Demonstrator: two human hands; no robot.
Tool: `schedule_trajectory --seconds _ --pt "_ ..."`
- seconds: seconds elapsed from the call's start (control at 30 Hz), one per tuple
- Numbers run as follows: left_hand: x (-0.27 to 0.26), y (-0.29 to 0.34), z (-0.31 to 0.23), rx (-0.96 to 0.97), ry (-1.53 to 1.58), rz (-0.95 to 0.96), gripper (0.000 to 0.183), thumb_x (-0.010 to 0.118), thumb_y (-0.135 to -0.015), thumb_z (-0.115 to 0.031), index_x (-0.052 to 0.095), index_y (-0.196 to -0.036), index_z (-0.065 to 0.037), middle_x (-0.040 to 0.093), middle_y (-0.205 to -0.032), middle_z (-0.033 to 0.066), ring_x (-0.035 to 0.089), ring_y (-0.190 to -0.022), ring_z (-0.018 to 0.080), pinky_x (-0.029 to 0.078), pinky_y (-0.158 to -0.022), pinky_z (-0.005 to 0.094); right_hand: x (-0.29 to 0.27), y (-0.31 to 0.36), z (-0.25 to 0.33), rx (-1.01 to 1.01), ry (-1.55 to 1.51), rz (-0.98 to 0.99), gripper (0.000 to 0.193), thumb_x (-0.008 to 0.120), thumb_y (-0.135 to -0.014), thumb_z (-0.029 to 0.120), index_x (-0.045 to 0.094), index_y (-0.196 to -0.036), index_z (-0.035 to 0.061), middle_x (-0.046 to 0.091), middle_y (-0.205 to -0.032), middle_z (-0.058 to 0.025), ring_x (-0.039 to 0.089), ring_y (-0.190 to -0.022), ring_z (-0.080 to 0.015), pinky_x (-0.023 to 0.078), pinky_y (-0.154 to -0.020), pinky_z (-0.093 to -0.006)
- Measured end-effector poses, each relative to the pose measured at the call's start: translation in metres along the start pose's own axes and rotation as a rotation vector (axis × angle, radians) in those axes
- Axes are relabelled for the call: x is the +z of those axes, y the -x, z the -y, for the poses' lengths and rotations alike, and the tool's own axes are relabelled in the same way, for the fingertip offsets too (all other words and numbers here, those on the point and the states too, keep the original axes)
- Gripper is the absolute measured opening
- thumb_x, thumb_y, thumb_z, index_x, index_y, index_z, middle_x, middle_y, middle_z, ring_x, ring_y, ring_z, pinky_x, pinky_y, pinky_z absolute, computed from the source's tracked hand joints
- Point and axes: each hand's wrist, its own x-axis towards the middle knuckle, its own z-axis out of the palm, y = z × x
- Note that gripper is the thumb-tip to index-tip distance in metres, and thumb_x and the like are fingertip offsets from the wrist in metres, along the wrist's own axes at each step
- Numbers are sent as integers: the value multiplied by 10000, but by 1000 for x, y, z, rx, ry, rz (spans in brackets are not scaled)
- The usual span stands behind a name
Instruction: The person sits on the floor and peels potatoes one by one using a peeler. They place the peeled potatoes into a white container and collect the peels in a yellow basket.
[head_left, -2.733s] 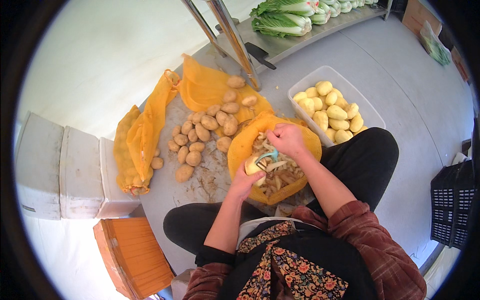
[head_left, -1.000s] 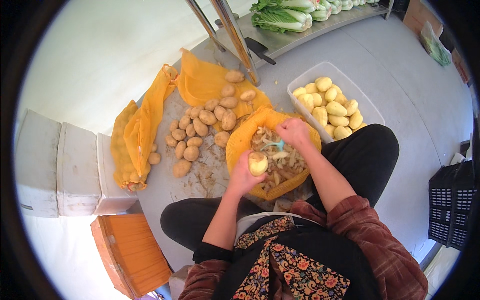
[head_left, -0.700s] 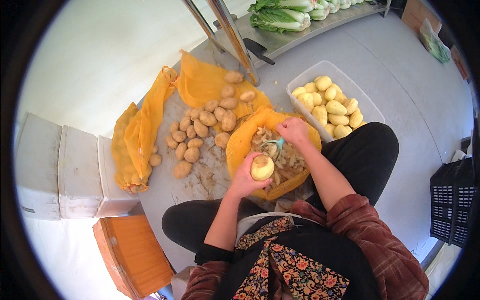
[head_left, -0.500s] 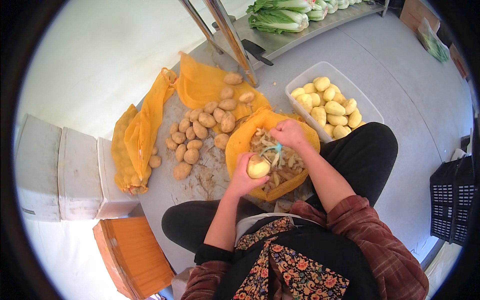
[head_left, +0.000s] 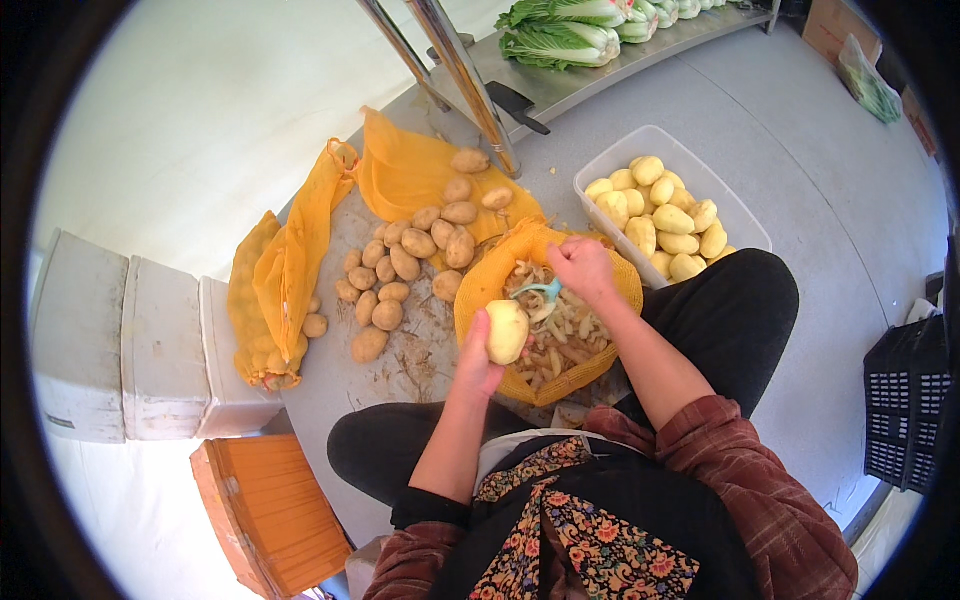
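The left hand (head_left: pixel 480 362) is cupping a largely peeled potato (head_left: pixel 508 332) over the left rim of a yellow mesh sack (head_left: pixel 478 290), the right hand (head_left: pixel 583 266) gripping a turquoise peeler (head_left: pixel 551 288); peeling is seemingly underway, the next stroke likely needing a turn.

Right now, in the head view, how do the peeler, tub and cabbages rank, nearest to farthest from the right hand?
1. Peeler: in the right hand.
2. Tub: ahead and to the right, with peeled potatoes inside.
3. Cabbages: farthest ahead, on the metal shelf.
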Motion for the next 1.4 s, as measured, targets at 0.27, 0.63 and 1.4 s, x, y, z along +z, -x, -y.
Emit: schedule_trajectory --seconds 0.27,0.63,1.4 --pt "-5 0 4 72 -220 101 336 412 -841 -313 397 -1077 -74 523 -920 105 553 -759 248 476 -536 353 -2 -5 -4 338 34 299 334 478 -686 332 591 -600 30 567 -664 -154 560 -622 -281 439 -568 -361" --pt "0 -1 0 -186 251 46 514 318 -825 -490 437 -1074 -57 543 -923 114 552 -740 249 464 -546 331 -2 -3 -4 141 -22 165 363 455 -693 344 570 -572 21 534 -599 -155 531 -578 -305 424 -553 -366" --pt "-1 9 -3 77 -582 215 657 712 -573 -36 378 -1138 -61 474 -1013 35 463 -921 126 413 -768 250 -7 -10 -14 290 237 198 314 444 -682 328 619 -688 67 575 -687 -155 556 -648 -314 446 -598 -358"
